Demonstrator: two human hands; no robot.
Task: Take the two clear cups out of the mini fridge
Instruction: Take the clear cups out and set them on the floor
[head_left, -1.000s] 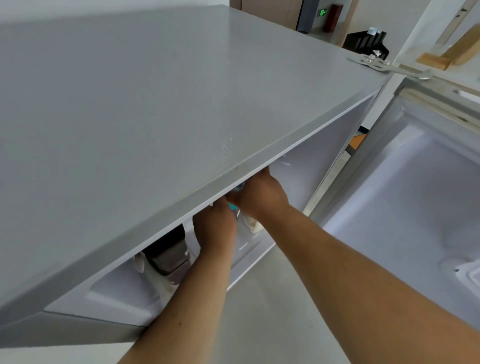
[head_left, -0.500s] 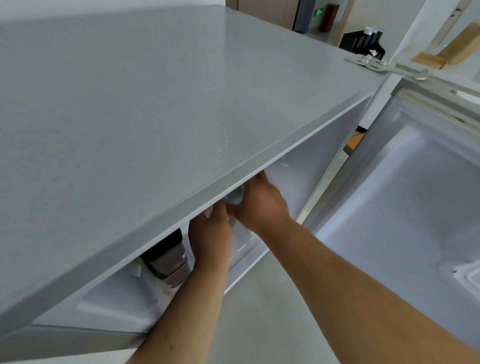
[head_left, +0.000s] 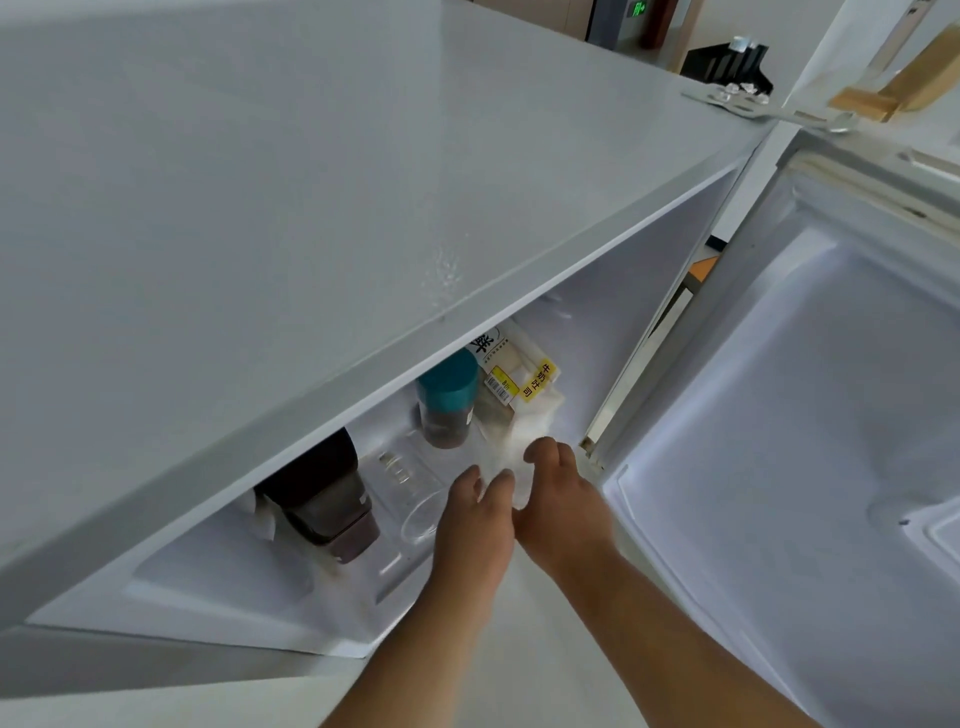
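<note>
The mini fridge (head_left: 363, 208) stands open below me, seen from above its grey top. One clear cup (head_left: 410, 493) with printed marks is at the front of the shelf, tilted, its rim toward me. My left hand (head_left: 475, 525) is curled against the right side of that cup. A second clear cup (head_left: 517, 488) shows as a pale blur between my two hands. My right hand (head_left: 561, 499) is closed around the second cup at the shelf's front edge. Most of both cups is blurred or hidden by my fingers.
On the shelf stand a dark brown container (head_left: 327, 499), a teal-capped jar (head_left: 447, 400) and a bagged packet with yellow labels (head_left: 519, 384). The fridge door (head_left: 805, 415) hangs open at the right. A black object (head_left: 727, 62) sits beyond the fridge top.
Both hands have drawn back from deep in the fridge to its front edge. The jar and packet behind them are now uncovered, and the clear cups have come into view.
</note>
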